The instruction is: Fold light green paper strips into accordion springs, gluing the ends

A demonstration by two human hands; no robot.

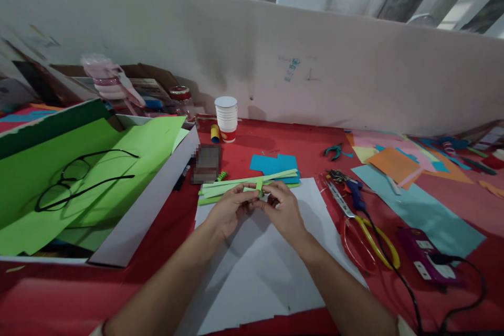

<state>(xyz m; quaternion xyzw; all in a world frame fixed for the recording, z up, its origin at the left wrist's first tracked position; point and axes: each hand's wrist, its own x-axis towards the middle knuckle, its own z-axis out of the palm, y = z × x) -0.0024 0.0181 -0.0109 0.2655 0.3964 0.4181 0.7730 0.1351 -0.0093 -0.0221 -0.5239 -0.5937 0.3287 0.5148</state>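
Note:
Between the fingertips of both hands is a small green paper strip (259, 185), its upper end standing up. My left hand (234, 203) pinches it from the left, and my right hand (282, 200) closes on it from the right. Both hands are held over a white sheet (260, 278). Just behind them lies a stack of light green paper strips (212, 189). A small green paper coil (222, 176) sits near the stack's left part. Fingers hide the lower part of the held strip.
At the left stands a box (157, 199) with green sheets and eyeglasses (71, 184). Paper cups (226, 118) stand at the back. On the right lie scissors (354, 226), a blue glue gun (356, 194), a corded purple power strip (427, 257), pliers (334, 151) and coloured paper (397, 165).

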